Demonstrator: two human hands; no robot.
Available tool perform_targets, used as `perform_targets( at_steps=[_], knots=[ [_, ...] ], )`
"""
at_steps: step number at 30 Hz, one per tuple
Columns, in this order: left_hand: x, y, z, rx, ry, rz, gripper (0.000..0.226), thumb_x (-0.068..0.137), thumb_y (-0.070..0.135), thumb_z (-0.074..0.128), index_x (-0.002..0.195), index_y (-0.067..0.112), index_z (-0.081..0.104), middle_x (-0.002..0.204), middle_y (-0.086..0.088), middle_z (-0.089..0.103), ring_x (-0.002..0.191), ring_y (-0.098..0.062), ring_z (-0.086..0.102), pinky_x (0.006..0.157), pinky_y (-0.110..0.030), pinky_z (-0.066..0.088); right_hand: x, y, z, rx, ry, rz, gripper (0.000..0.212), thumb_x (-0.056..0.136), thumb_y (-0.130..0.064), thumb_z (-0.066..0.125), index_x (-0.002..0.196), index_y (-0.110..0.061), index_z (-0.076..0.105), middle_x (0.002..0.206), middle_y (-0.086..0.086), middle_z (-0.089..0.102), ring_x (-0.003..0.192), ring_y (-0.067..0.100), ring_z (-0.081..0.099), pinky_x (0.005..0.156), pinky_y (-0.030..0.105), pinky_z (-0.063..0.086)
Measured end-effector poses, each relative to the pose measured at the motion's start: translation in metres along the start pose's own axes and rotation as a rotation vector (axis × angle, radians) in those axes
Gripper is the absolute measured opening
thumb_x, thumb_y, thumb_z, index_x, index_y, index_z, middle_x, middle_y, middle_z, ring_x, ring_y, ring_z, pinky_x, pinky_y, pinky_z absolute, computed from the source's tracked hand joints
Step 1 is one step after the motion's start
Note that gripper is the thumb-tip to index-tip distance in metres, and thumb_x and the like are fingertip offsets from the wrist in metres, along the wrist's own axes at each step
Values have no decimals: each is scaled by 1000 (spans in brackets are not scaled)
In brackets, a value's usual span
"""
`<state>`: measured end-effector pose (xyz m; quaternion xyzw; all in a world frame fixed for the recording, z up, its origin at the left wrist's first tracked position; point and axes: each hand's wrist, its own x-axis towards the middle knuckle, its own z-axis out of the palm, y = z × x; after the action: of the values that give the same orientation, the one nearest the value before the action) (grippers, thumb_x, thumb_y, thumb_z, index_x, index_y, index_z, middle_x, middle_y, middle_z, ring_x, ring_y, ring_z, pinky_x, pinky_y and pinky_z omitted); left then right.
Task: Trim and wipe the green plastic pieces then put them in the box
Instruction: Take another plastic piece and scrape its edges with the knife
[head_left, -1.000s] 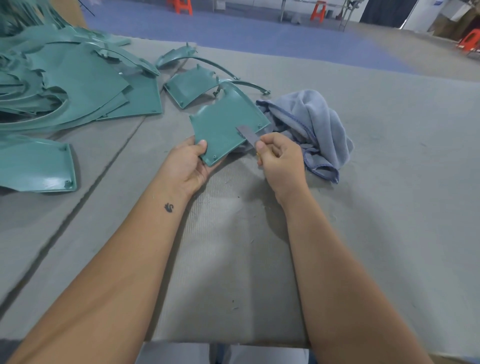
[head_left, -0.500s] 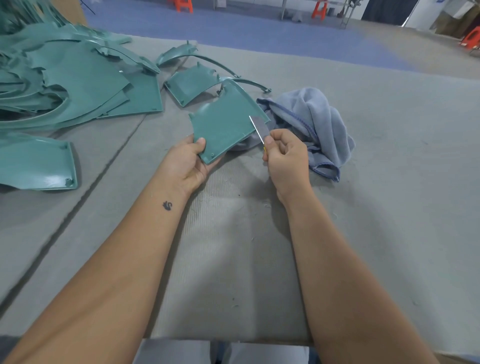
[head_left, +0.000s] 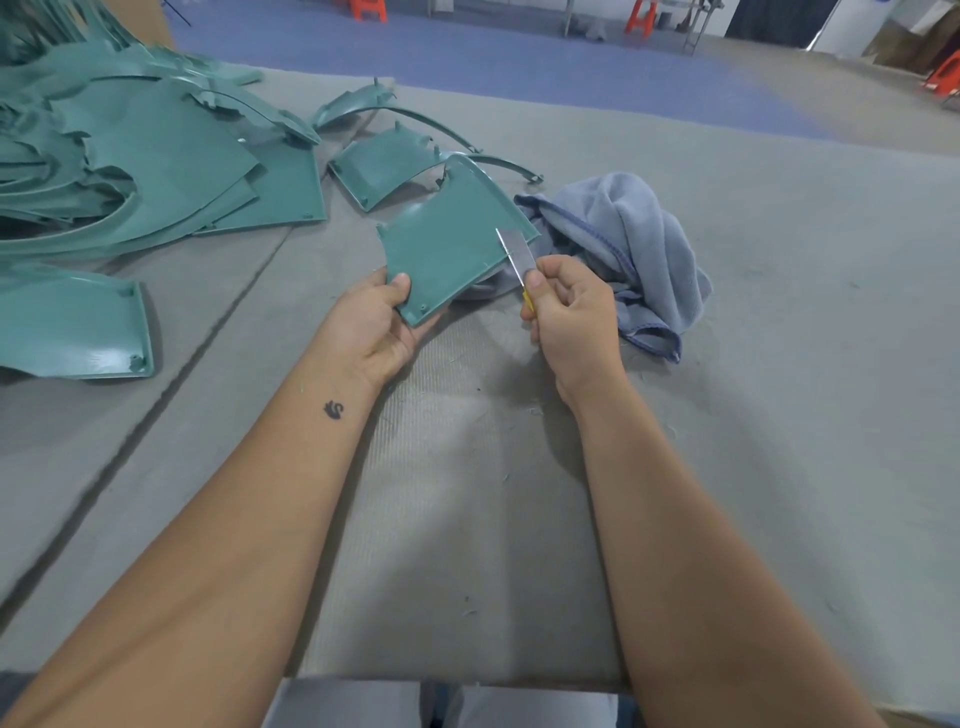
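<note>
Green plastic pieces (head_left: 130, 171) heaped at far left of grey worktop (head_left: 779, 415); one loose piece (head_left: 72, 327) nearer, left edge. Left hand (head_left: 382, 325) grips held green piece (head_left: 452, 244) by near corner, thumb on top, piece raised at centre. Right hand (head_left: 569, 306) pinches blade (head_left: 514, 252), yellow handle showing below thumb, blade laid against piece's right edge. Blue-grey cloth (head_left: 634, 244) crumpled just right, behind right hand.
</note>
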<state>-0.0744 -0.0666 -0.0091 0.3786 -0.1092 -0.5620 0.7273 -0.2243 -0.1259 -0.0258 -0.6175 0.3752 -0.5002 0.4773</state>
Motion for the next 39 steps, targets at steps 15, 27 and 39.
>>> perform_targets(
  at_steps=[15, 27, 39],
  knots=[
    [6, -4, 1, -86, -9, 16, 29, 104, 2, 27, 99, 7, 55, 109, -15, 66, 87, -25, 67, 63, -32, 58, -3, -1, 2, -3, 1, -2, 22, 99, -7, 51, 81, -19, 58, 59, -3, 52, 49, 6, 43, 49, 21, 39],
    [4, -3, 0, -86, -31, 27, 28, 104, 2, 28, 98, 7, 55, 97, -15, 67, 86, -25, 67, 65, -33, 60, -3, 0, 2, -14, -46, -8, 24, 98, -8, 52, 80, -23, 58, 57, -9, 53, 51, 5, 45, 51, 21, 39],
    [-3, 1, -4, 29, -61, -69, 34, 101, 1, 29, 119, 14, 55, 99, -7, 70, 83, -20, 69, 66, -35, 60, 6, -5, -8, 401, 272, 95, 20, 103, -16, 43, 85, -15, 52, 66, -4, 63, 49, 10, 49, 50, 22, 38]
  ],
)
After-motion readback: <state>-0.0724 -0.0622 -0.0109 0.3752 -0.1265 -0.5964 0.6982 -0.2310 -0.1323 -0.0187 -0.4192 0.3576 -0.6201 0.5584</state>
